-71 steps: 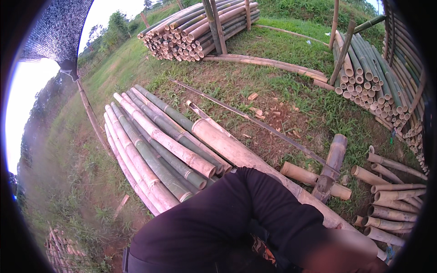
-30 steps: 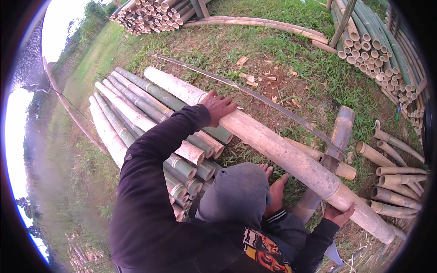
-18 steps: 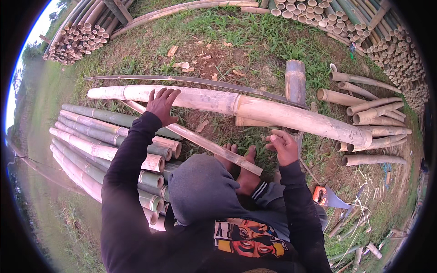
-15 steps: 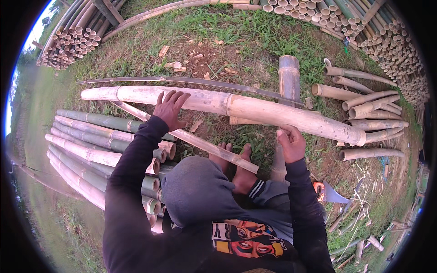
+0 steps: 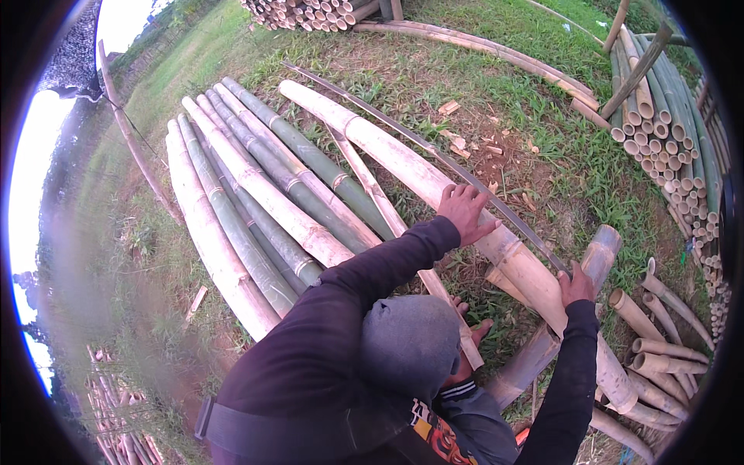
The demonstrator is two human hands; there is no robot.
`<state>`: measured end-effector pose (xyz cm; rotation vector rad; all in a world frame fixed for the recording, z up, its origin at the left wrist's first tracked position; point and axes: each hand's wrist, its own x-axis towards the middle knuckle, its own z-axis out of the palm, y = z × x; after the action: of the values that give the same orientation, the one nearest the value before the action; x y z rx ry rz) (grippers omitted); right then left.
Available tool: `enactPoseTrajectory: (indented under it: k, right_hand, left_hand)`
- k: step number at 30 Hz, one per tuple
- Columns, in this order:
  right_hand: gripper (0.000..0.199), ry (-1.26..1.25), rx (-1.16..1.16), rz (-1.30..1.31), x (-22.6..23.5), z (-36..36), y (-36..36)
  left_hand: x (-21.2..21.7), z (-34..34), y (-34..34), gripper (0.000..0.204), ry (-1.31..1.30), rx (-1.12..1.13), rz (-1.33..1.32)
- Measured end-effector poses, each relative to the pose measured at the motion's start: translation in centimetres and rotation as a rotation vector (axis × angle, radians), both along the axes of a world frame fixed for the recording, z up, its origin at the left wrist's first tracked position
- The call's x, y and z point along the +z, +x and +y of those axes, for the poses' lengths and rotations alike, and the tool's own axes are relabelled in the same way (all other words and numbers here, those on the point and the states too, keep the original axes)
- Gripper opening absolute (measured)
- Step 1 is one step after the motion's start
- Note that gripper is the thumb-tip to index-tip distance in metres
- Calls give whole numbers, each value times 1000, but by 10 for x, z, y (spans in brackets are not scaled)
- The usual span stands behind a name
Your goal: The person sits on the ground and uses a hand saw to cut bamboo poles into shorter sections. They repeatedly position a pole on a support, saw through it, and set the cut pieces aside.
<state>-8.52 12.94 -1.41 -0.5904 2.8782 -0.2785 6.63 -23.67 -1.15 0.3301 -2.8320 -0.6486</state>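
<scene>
A long pale bamboo pole (image 5: 403, 164) slants from upper left to lower right in front of me. My left hand (image 5: 465, 215) lies over its top, fingers stretched towards the far side. Along that far edge runs a long, thin grey strip (image 5: 418, 139), whose material I cannot make out. My right hand (image 5: 577, 287) closes on the strip's near end, beside the pole. A thick bamboo log (image 5: 521, 372) crosses beneath the pole near my right forearm. One narrow split bamboo length (image 5: 387, 205) slants from under the pole towards my feet.
Several green and pale bamboo poles (image 5: 248, 194) lie side by side at left. Short cut bamboo pieces (image 5: 670, 366) are heaped at lower right. A bamboo stack (image 5: 670, 155) leans at the far right, another bundle (image 5: 318, 14) at the top. Wood chips (image 5: 457, 141) dot the grass.
The whole view has turned, so the pole now slants more steeply. My right hand has moved from the pole's near side to the strip's end and closed on it. My left hand remains on the pole.
</scene>
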Motion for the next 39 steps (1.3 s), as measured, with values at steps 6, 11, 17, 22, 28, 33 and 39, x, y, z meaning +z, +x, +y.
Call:
enactPoseTrajectory:
  k: [6, 11, 17, 22, 28, 33, 39]
  right_hand:
    - [30, -142, 186, 47, 44, 0, 7]
    - [14, -359, 325, 471, 97, 73, 57]
    - [15, -236, 221, 531, 96, 181, 86]
    - [23, -161, 172, 528, 81, 243, 95]
    - [25, -151, 192, 549, 74, 279, 98]
    - [26, -173, 194, 547, 72, 282, 95]
    - [32, -132, 165, 554, 88, 268, 94]
  left_hand:
    - [2, -47, -14, 77, -121, 86, 20]
    - [30, -97, -24, 65, -424, 83, 175]
    - [48, -75, -13, 27, -454, -227, 168]
    - [41, -30, 1, 31, -346, -314, 244]
    - [34, -10, 3, 30, -290, -317, 254]
    - [30, -3, 6, 32, -229, -329, 185]
    - [33, 3, 8, 35, -201, -328, 242]
